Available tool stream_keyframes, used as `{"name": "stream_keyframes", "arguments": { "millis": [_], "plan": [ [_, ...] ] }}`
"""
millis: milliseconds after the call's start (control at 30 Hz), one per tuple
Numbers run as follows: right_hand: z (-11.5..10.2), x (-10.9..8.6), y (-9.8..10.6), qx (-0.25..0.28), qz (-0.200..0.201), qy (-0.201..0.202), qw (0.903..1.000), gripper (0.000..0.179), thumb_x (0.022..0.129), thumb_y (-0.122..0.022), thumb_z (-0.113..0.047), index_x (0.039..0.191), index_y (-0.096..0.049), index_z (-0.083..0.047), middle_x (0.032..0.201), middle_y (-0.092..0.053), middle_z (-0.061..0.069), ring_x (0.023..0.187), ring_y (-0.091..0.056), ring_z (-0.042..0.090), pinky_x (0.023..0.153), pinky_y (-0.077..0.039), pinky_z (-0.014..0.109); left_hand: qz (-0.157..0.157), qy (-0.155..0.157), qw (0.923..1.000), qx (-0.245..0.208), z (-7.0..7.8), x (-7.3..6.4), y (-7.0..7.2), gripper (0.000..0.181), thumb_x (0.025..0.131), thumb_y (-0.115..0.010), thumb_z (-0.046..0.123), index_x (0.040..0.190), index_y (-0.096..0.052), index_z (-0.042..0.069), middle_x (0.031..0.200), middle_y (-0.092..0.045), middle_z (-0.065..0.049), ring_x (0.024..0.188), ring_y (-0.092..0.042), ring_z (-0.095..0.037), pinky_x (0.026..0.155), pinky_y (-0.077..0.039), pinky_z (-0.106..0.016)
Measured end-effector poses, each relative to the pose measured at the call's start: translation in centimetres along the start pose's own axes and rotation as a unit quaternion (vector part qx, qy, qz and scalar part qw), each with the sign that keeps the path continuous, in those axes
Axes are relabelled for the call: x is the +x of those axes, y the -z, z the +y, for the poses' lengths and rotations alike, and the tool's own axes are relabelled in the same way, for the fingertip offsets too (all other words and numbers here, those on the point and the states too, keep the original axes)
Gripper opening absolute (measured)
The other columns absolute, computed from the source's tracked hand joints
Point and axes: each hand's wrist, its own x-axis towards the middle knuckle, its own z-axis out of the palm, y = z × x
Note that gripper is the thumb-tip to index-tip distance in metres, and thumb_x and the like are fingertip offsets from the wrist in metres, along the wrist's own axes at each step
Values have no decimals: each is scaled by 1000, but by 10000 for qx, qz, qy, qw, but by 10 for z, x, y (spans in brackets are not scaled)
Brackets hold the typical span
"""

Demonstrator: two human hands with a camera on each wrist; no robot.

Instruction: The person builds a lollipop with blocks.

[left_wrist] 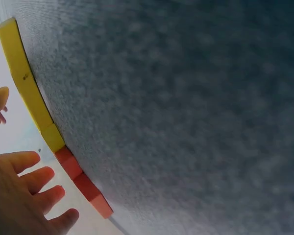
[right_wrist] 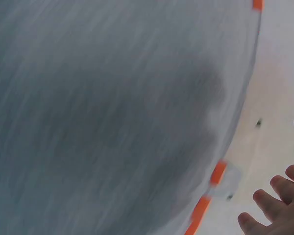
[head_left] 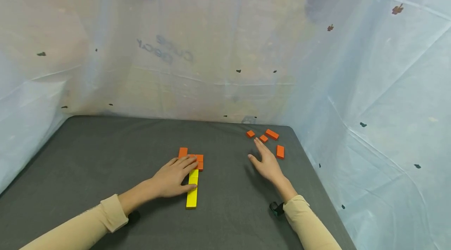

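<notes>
My left hand (head_left: 173,177) lies spread over a flat arrangement of blocks, its fingers over the orange blocks (head_left: 199,158) and the thumb by the yellow strip (head_left: 192,199). The left wrist view shows those yellow blocks (left_wrist: 29,93) end to end with the red-orange ones (left_wrist: 85,186); the fingers (left_wrist: 36,178) are apart and extended. Whether the fingertips press on the blocks I cannot tell. Over to the right, my right hand (head_left: 269,166) hovers above the dark table with nothing in it. Its fingertips are close to a small orange block (head_left: 263,138).
Other loose orange blocks lie at the table's far right: a small one (head_left: 250,133) and two longer ones (head_left: 272,134), (head_left: 280,151). The dark grey table (head_left: 225,222) runs back to a pale plastic sheet (head_left: 211,46) hanging behind and along the right side.
</notes>
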Motion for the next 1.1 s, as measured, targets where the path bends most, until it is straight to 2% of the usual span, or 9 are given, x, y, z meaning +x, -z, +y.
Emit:
{"name": "stream_keyframes", "arguments": {
  "millis": [167,367,600,900,1100],
  "plan": [
    [33,0,18,-293,26,-196,9994,68,97,-55,-37,154,-24,-19,159,-23,7,142,-29,34,110,-29,59,-5,-32,10000,79,1,0,-1,80,88,-51,64,150,-35,16,156,-30,-5,145,-26,-29,112,-25,-57],
    [70,3,37,-686,-85,-397,9968,68,96,-56,-31,153,-25,-10,157,-26,16,139,-32,40,108,-30,59,-88,-57,9999,131,0,1,-2,82,88,-49,66,151,-34,16,157,-29,-5,145,-24,-29,113,-23,-58],
    [103,6,49,-923,-397,-537,9935,67,96,-56,-27,151,-27,-4,155,-27,21,138,-31,44,108,-28,60,-233,-79,9995,176,-2,1,-3,83,88,-48,67,151,-33,16,158,-28,-5,146,-23,-29,113,-22,-58],
    [119,5,52,-1194,-642,-437,9898,64,96,-54,-25,150,-29,0,153,-30,23,138,-31,45,109,-27,60,-486,32,9987,148,-1,4,-4,83,88,-46,69,152,-29,19,158,-26,-3,146,-22,-26,114,-20,-56],
    [123,2,50,-1324,-782,-453,9871,63,98,-53,-26,150,-29,-1,153,-31,21,138,-31,44,109,-27,60,-470,19,9989,94,0,3,-5,83,88,-47,68,152,-29,18,158,-28,-3,145,-25,-26,114,-22,-56]
  ]
}}
